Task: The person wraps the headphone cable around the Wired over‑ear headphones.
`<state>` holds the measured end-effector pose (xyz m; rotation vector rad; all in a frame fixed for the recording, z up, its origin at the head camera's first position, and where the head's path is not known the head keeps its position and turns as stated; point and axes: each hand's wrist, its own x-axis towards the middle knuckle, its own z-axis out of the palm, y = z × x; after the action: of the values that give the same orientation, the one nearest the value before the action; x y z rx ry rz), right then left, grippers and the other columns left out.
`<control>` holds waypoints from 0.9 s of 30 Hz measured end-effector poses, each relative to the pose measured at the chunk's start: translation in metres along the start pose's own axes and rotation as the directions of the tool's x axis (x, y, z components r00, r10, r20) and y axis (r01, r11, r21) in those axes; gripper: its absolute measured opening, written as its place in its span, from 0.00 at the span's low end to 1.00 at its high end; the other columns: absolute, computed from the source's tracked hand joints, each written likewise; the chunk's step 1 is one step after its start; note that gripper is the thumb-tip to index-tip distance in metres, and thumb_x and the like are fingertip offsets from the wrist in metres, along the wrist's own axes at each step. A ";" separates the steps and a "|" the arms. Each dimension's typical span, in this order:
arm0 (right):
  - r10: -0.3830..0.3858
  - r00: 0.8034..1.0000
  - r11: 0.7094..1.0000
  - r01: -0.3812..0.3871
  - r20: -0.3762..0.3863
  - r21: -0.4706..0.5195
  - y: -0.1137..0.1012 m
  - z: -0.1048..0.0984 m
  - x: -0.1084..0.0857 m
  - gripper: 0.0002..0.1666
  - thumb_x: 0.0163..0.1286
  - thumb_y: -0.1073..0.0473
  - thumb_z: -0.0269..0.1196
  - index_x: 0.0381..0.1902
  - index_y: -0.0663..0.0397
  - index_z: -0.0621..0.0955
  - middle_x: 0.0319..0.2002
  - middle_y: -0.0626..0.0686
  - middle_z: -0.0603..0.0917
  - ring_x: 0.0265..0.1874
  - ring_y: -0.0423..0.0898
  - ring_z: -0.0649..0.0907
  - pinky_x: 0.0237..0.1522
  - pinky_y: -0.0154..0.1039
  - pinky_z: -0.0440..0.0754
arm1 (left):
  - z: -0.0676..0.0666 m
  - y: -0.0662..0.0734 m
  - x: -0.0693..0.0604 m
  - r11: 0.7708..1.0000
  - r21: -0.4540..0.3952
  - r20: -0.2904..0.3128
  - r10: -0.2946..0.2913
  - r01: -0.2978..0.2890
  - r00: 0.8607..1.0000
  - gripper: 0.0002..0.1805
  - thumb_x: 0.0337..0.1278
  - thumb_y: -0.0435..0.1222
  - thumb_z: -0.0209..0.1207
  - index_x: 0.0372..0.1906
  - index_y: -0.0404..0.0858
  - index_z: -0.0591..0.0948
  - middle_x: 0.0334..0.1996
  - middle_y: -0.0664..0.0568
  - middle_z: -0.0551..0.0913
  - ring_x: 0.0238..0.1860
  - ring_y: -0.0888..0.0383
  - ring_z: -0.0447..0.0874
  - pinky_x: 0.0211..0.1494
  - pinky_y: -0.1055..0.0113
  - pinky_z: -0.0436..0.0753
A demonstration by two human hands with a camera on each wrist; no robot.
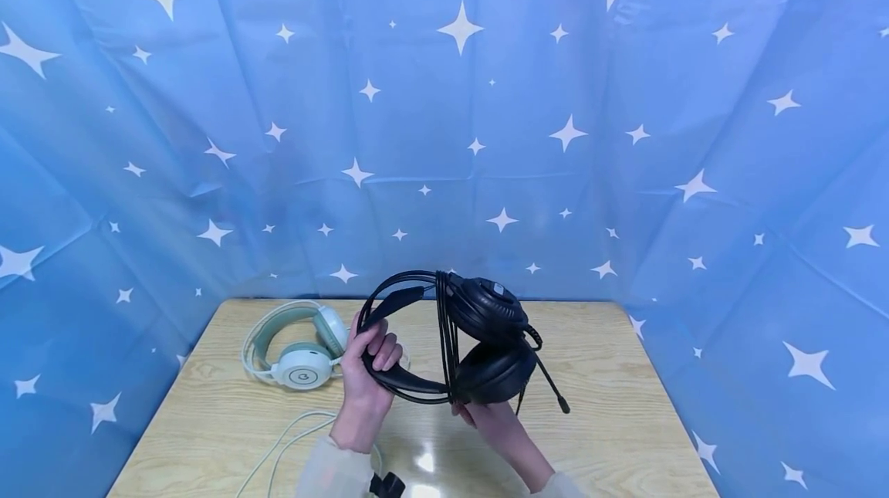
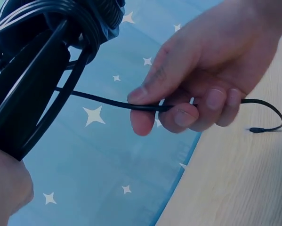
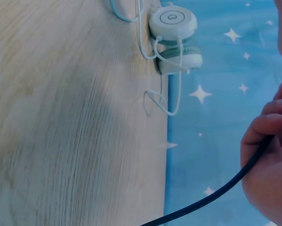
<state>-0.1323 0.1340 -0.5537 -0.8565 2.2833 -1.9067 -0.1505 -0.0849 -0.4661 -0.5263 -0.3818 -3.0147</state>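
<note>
A black over-ear headset [image 1: 486, 309] is held up above the table, its boom microphone [image 1: 564, 405] pointing down to the right. Several turns of black cable [image 1: 446, 336] wrap round it between headband and ear cups. My left hand [image 1: 371, 359] grips the padded headband; only part of that hand [image 2: 9, 188] shows in the left wrist view. Below the ear cups, my right hand [image 1: 489, 421] pinches a loose length of black cable [image 2: 112, 102] between thumb and fingers. Past the fingers the cable curls to a slim tip [image 2: 257, 130]. In the right wrist view, the hand [image 3: 268, 155] is partly cut off.
A white and green headset [image 1: 303, 367] lies on the wooden table [image 1: 590, 436] at the left, its white cable [image 1: 285, 436] trailing towards the front edge. A small black object [image 1: 389, 485] is by the left sleeve. Blue star-patterned curtains [image 1: 417, 135] surround the table.
</note>
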 end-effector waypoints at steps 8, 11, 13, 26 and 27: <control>0.117 0.993 0.993 -0.116 -0.020 0.024 -0.019 0.012 -0.003 0.16 0.83 0.67 0.48 0.41 0.66 0.82 0.24 0.61 0.78 0.19 0.31 0.68 0.21 0.27 0.66 | 0.008 -0.002 -0.001 0.995 0.055 -0.094 0.083 -0.078 0.992 0.13 0.71 0.24 0.44 0.31 0.42 0.70 0.20 0.55 0.53 0.17 0.63 0.47 0.23 0.74 0.49; 0.118 0.993 0.993 -0.118 -0.023 0.002 -0.023 0.014 -0.004 0.17 0.84 0.63 0.48 0.44 0.64 0.83 0.23 0.57 0.79 0.18 0.31 0.68 0.20 0.28 0.67 | 0.010 -0.002 0.000 0.989 0.095 -0.129 0.121 -0.109 0.984 0.13 0.71 0.23 0.44 0.31 0.42 0.69 0.20 0.55 0.53 0.17 0.63 0.47 0.22 0.74 0.49; 0.102 0.994 0.995 -0.103 -0.025 -0.009 -0.025 0.015 -0.005 0.17 0.85 0.62 0.48 0.45 0.63 0.83 0.24 0.55 0.80 0.19 0.30 0.69 0.20 0.28 0.68 | 0.012 -0.001 0.000 0.984 0.125 -0.151 0.144 -0.125 0.978 0.13 0.71 0.23 0.44 0.31 0.42 0.69 0.20 0.56 0.54 0.17 0.63 0.47 0.22 0.75 0.50; -0.038 0.999 0.999 0.038 -0.020 0.010 -0.031 0.017 -0.006 0.16 0.82 0.69 0.47 0.43 0.62 0.82 0.22 0.58 0.78 0.19 0.28 0.67 0.18 0.28 0.66 | 0.012 -0.001 0.002 0.952 0.236 -0.187 0.240 -0.194 0.953 0.12 0.69 0.22 0.47 0.32 0.41 0.70 0.17 0.56 0.56 0.16 0.62 0.46 0.20 0.74 0.48; -0.033 0.999 0.999 0.033 -0.021 0.012 -0.030 0.017 -0.006 0.15 0.83 0.69 0.47 0.43 0.62 0.82 0.22 0.58 0.78 0.19 0.28 0.67 0.18 0.28 0.66 | 0.012 -0.001 0.003 0.950 0.240 -0.185 0.247 -0.200 0.951 0.12 0.69 0.22 0.47 0.32 0.41 0.70 0.17 0.56 0.56 0.16 0.62 0.46 0.20 0.74 0.48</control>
<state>-0.1095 0.1186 -0.5318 -0.8831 2.2810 -1.9495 -0.1493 -0.0810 -0.4549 -0.2098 -0.5853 -2.7269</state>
